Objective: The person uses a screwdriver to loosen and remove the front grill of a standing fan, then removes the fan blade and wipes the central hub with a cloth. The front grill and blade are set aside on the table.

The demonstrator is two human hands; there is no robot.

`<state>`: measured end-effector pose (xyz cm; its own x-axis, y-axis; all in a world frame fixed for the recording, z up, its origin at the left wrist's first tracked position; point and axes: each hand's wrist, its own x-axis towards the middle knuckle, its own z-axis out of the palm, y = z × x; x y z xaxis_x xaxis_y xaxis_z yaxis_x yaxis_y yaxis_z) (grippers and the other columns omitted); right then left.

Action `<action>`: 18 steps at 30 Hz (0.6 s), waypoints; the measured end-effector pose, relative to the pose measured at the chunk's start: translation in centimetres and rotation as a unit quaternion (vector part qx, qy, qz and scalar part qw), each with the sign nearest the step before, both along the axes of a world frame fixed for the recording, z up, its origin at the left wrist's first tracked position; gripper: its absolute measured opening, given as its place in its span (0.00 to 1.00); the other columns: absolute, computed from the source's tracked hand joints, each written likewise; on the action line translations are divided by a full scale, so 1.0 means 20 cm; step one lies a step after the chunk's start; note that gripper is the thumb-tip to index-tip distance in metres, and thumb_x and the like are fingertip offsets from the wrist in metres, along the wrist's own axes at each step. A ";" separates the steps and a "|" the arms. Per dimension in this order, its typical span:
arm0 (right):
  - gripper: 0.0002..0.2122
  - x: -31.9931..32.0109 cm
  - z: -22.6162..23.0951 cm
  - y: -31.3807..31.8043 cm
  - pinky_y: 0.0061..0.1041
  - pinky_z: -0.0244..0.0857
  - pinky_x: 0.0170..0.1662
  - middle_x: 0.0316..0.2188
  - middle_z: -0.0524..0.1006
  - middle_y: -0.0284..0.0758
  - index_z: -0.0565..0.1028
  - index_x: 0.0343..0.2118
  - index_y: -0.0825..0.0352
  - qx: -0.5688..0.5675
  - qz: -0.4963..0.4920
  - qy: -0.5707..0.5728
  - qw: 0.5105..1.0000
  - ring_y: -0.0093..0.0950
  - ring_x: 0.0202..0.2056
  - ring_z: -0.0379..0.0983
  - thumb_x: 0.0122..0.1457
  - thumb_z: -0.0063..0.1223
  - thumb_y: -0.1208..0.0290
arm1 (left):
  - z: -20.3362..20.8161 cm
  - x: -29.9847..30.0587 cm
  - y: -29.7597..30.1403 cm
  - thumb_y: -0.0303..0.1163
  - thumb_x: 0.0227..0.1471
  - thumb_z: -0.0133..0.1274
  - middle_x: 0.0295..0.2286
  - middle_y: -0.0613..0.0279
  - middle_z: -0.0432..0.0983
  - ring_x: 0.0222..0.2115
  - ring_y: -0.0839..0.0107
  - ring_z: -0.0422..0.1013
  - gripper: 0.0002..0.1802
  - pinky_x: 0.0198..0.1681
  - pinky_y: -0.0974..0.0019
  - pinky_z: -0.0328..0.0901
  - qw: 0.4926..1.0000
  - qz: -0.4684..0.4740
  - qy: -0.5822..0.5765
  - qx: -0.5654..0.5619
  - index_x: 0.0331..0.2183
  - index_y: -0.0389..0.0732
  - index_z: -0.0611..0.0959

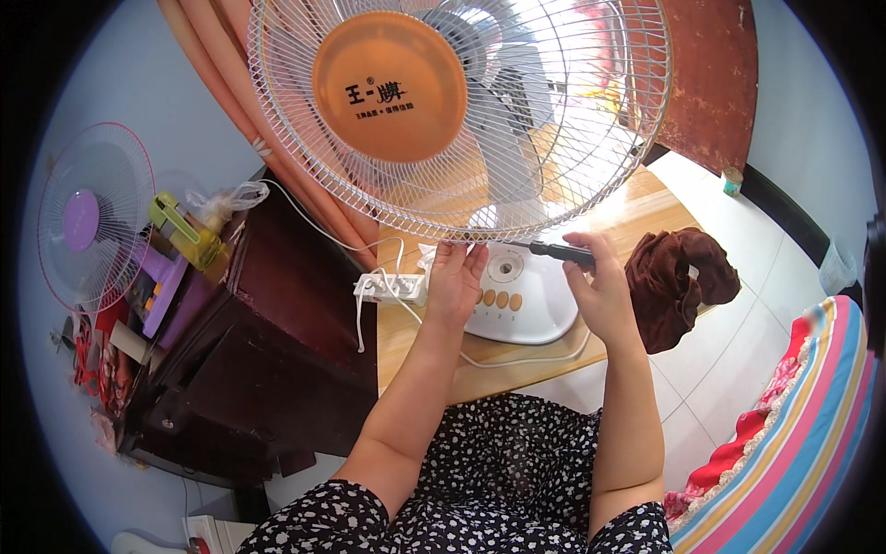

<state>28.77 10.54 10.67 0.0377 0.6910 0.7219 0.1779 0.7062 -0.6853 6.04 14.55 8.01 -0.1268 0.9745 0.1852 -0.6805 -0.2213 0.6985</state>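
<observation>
Desk fan [461,120] stands on wooden bench [415,346]; left hand [454,282] flat against grille rim, grip apart; right hand [600,291] grip clamped on black-handled screwdriver [561,251].

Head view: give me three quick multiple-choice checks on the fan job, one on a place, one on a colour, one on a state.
1. Where does the white power strip lie?
A. on the wooden table, left of the fan base
B. on the floor tiles
C. on the striped cushion

2. What colour is the round centre cap of the big fan?
A. purple
B. orange
C. green

3. What is the right hand doing?
A. resting flat on the brown cloth
B. hanging free in the air
C. gripping a black-handled tool, seemingly a screwdriver

Answers:
1 A: the strip sits on the wooden table beside the white fan base, next to the left hand.
2 B: the cap behind the white grille is orange.
3 C: the fingers close round the black-handled tool, pointed at the grille's lower edge; the brown cloth lies apart.
</observation>
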 end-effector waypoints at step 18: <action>0.12 -0.02 -0.06 0.03 0.22 0.65 0.33 0.35 0.74 0.37 0.69 0.48 0.68 -0.112 0.064 0.130 0.983 0.22 0.27 0.70 0.64 0.43 0.71 | 0.01 0.01 -0.01 0.25 0.60 0.44 0.40 0.64 0.73 0.42 0.70 0.71 0.09 0.48 0.67 0.70 1.000 -0.007 -0.005 0.001 0.42 0.46 0.72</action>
<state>28.45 11.14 9.50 0.1024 0.8431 0.5279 -0.1037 0.5368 -0.8373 6.24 14.29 8.24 -0.1156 0.9759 0.1851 -0.6909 -0.2129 0.6909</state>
